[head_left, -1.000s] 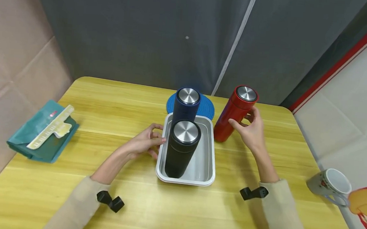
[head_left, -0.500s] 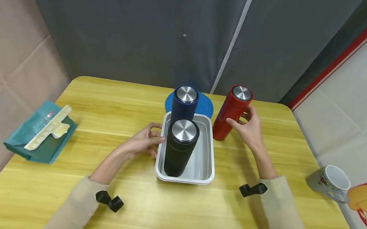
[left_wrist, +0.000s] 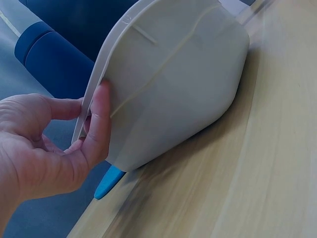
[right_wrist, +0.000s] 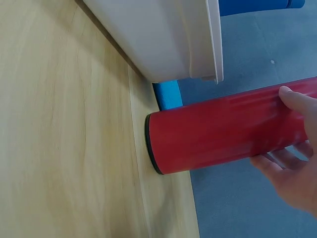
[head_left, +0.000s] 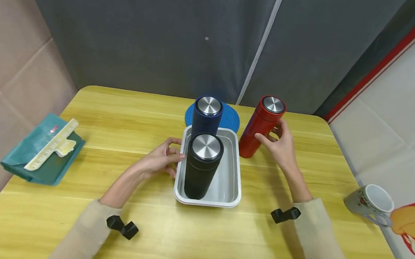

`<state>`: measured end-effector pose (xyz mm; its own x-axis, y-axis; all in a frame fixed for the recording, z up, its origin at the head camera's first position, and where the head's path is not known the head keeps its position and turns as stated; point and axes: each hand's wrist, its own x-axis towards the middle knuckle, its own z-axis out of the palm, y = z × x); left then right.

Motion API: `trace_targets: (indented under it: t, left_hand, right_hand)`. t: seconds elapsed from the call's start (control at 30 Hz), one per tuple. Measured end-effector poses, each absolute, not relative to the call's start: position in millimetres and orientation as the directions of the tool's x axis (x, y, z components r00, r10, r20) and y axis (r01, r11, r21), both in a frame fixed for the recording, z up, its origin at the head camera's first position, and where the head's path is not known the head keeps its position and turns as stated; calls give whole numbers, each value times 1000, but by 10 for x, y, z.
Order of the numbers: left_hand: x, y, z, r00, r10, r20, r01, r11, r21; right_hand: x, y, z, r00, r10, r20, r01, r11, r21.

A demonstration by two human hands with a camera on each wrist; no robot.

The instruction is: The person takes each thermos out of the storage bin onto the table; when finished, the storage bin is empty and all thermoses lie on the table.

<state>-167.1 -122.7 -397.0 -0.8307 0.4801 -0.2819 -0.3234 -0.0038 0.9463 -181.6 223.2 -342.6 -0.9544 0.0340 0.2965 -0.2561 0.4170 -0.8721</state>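
Red flask (head_left: 260,126) now upright on table (head_left: 121,119) — right hand (head_left: 282,144) keeps its grip round it.

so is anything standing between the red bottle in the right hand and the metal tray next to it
Nothing visible does. The right hand grips the red steel-capped bottle just right of the grey metal tray, bare table between. Inside the tray, a black bottle and a dark blue bottle fill its left side.

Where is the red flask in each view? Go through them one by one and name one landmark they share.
Head: the red flask stands upright right of the metal tray, gripped by the right hand.
Left wrist: not in view; only the tray and left hand.
Right wrist: it crosses the middle, base on the table.
Shared landmark: the tray.
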Motion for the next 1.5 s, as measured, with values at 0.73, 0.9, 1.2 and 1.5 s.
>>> trace_targets:
  t: [0.73, 0.9, 1.2, 1.5]
  left_hand:
    - [-1674, -1196, -3948, -836, 481, -263, -313, -25, 949]
    - [-1664, -1204, -3952, -840, 474, -265, -310, -19, 951]
    - [-1653, -1213, -3955, -838, 475, -269, -314, -15, 949]
    - [-1640, -1209, -3962, -838, 477, -266, -314, -21, 949]
  right_hand:
    - [-1641, 2440, -3617, -918, 88, 387, -353, 266, -897]
    - [-1545, 2457, -3690, -909, 38, 415, -397, 222, -890]
    - [-1296, 2267, -3690, -900, -70, 430, -435, 180, -882]
    - [-1116, 2001, -3558, -892, -207, 401, -439, 196, -877]
